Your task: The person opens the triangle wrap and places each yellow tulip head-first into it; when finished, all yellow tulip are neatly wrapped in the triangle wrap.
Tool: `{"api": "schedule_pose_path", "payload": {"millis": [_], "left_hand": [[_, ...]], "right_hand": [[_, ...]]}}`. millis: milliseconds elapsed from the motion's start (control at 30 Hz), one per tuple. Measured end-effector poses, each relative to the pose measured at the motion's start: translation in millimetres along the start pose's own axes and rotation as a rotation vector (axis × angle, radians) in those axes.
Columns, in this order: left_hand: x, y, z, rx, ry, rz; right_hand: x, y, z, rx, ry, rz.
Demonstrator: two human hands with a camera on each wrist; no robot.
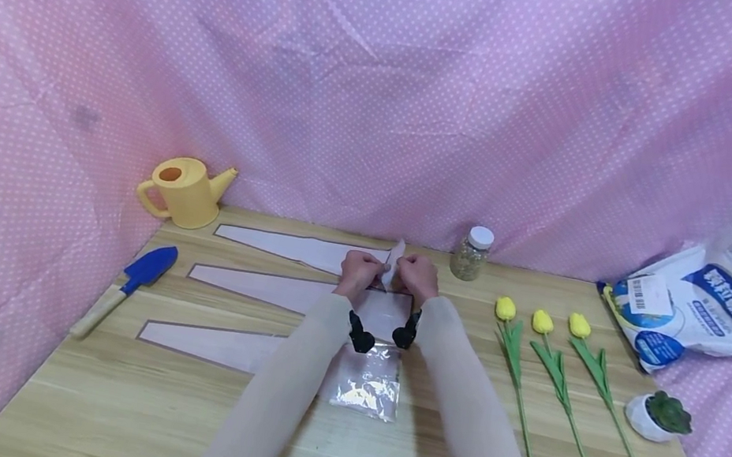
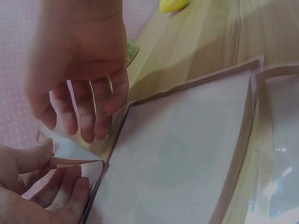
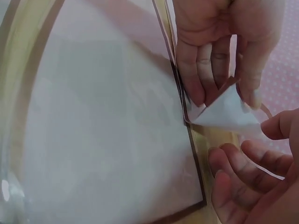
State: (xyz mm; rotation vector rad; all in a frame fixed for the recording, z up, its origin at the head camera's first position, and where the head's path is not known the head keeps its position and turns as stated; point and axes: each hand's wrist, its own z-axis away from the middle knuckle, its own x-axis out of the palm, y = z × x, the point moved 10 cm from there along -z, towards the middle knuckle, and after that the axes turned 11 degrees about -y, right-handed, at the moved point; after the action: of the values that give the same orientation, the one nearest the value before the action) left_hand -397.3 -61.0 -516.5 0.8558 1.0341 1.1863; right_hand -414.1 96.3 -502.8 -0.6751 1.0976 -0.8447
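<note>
My left hand [image 1: 359, 274] pinches the raised wide end of a tapered white flower sleeve [image 1: 301, 249] with a brown border. In the right wrist view, its thumb and fingers hold a folded white flap [image 3: 229, 112]. Opposite it, my right hand [image 1: 419, 275] holds the same end at its tip, thumb on the edge and other fingers loosely curved below; part of this grip is hidden. Nearer me lie a second flower sleeve [image 1: 256, 285], under my wrists, and a third [image 1: 197, 340]. A clear plastic bag [image 1: 363, 392] covers the third one's wide end.
A yellow watering can [image 1: 187, 196] and a blue trowel [image 1: 147, 266] are on the left. Right of my hands stands a white-capped jar [image 1: 472, 253]. Three yellow tulips [image 1: 543, 323], a potted succulent [image 1: 660, 415] and a white printed bag [image 1: 715, 296] occupy the right side.
</note>
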Motion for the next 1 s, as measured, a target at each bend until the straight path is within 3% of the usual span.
{"api": "schedule_pose_path", "payload": {"millis": [300, 433, 600, 1000], "left_hand": [[-0.5, 2.5, -0.1, 0.010, 0.012, -0.044], [-0.4, -2.1, -1.5, -0.011, 0.010, 0.061], [-0.2, -6.1, -2.7, -0.031, 0.007, 0.239], [2.9, -2.7, -9.1, -0.023, 0.016, 0.250]], "right_hand": [[2.4, 0.2, -7.3, -0.013, 0.000, 0.033], [-0.9, -1.4, -4.0, -0.017, 0.034, 0.093], [-2.1, -2.4, -2.9, -0.033, 0.015, 0.067], [-5.8, -5.0, -4.7, -0.089, 0.022, 0.066]]}}
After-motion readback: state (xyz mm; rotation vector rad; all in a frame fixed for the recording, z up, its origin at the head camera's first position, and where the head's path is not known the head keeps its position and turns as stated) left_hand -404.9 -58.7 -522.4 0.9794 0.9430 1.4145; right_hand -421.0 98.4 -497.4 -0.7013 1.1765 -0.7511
